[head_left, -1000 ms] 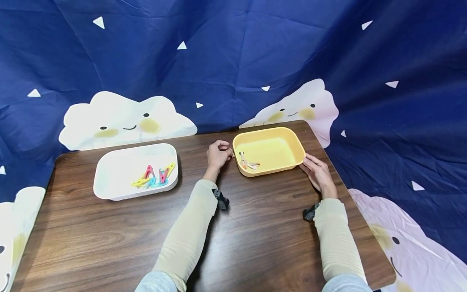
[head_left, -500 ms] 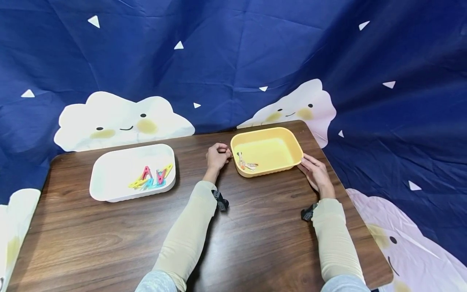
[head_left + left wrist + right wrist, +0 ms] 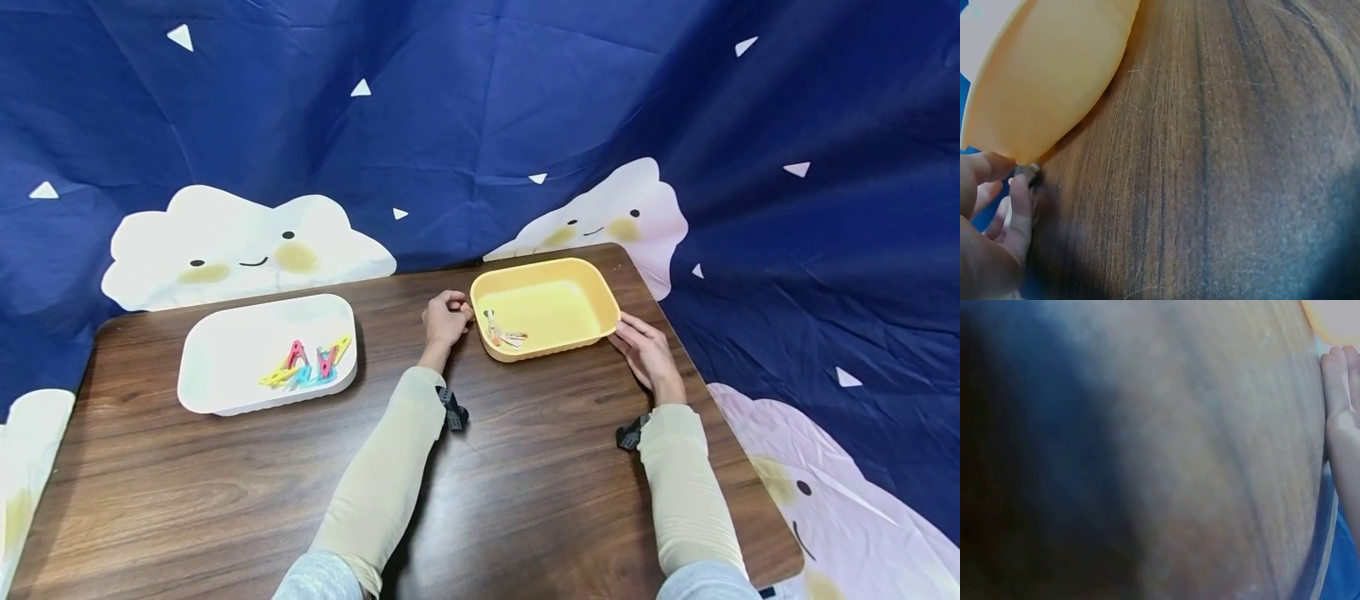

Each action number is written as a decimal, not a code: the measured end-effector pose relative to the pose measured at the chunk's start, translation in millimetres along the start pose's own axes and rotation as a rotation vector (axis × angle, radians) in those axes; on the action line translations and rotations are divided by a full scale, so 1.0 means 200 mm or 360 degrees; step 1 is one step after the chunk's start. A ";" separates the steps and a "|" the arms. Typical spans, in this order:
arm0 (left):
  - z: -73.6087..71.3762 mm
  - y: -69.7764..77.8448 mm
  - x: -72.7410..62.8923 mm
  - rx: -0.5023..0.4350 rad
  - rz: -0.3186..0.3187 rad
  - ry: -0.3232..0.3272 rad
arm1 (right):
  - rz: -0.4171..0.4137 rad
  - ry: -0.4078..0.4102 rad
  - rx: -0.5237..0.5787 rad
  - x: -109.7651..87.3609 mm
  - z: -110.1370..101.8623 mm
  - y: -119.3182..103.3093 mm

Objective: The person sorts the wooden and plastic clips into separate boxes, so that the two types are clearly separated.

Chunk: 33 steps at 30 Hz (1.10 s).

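Note:
My left hand (image 3: 446, 319) is at the left end of the yellow basin (image 3: 551, 343), its thumb and fingers pinching a small clothespin (image 3: 1027, 170) low against the basin's outer wall. Most of that clothespin is hidden by the fingers. At the basin's right front corner, my right hand (image 3: 647, 350) touches the wall with its fingers extended; in the right wrist view these fingers (image 3: 1335, 381) look straight. Several small wooden clothespins (image 3: 514, 339) lie inside the basin, near its left end.
A white basin (image 3: 225, 358) stands to the left, with several red, yellow and blue plastic clothespins (image 3: 296, 354) at its right end. Both basins rest on a brown wooden table (image 3: 225, 492). Behind it hangs a blue cloth (image 3: 420, 125) printed with clouds.
The view has shifted slightly, so everything sits a little further left. Both hands keep their places at the yellow basin; the clothespin in the left hand has become harder to see.

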<state>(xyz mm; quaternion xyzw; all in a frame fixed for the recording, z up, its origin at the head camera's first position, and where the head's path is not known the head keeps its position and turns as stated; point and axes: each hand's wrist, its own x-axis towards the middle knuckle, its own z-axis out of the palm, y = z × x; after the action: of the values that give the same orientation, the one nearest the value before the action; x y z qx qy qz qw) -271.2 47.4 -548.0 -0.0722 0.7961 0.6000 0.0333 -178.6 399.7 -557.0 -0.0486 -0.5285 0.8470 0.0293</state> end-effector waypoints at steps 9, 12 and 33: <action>0.00 -0.02 0.02 0.0272 0.0043 0.0008 | 0.0004 -0.0027 -0.0055 0.01 0.00 0.01; 0.00 -0.03 0.02 0.0371 0.0087 0.0015 | 0.0005 -0.0018 -0.0035 0.01 0.00 0.00; 0.01 -0.02 -0.02 0.0147 0.0127 0.0074 | -0.0005 -0.0026 -0.0054 0.00 -0.01 0.00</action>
<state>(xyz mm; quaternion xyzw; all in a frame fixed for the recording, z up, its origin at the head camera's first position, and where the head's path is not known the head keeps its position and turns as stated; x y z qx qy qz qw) -265.9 49.0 -552.7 -0.0526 0.8257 0.5616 -0.0058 -178.2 400.6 -557.7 -0.0414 -0.5432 0.8382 0.0254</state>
